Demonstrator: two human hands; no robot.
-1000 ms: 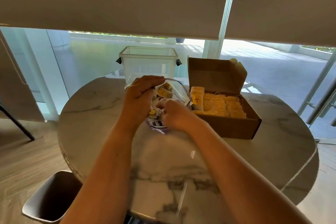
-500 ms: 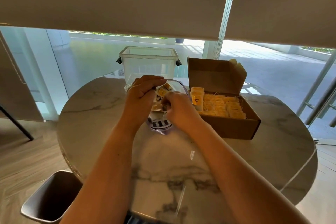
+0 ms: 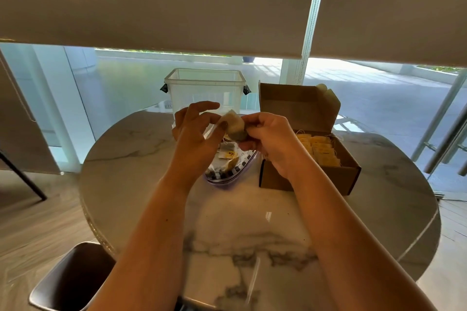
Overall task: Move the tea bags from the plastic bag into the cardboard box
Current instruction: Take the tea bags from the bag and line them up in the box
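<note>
Right now, from the head view, both your forearms reach up from six o'clock and meet above the middle of the marble table [image 3: 252,222]; your right hand [image 3: 269,137] has its fingers curled round a tea bag [image 3: 236,126], pinching it at its right edge and holding it up in the air; your left hand [image 3: 195,134] sits just beside it at nine o'clock, thumb tip touching the bag's left edge, the other fingers loose and spread, the forefinger pointing toward three o'clock; that hand grips nothing firmly that you can see.

Directly under your hands the plastic bag [image 3: 231,171] lies on the table, its mouth toward twelve o'clock; several tea bags remain inside, too jumbled to count; one yellow tag [image 3: 230,154] shows a dark mark, too small to read; a dark striped band runs along the bag's near edge.

At three o'clock of the bag stands one cardboard box [image 3: 308,179], lid upright at the back; tea bags with yellow tags fill it in rows, too tightly packed to count. At twelve o'clock stands one clear plastic container [image 3: 204,91] with dark clips at both sides. At seven o'clock, off the table, one dark chair seat [image 3: 68,283] shows.
</note>
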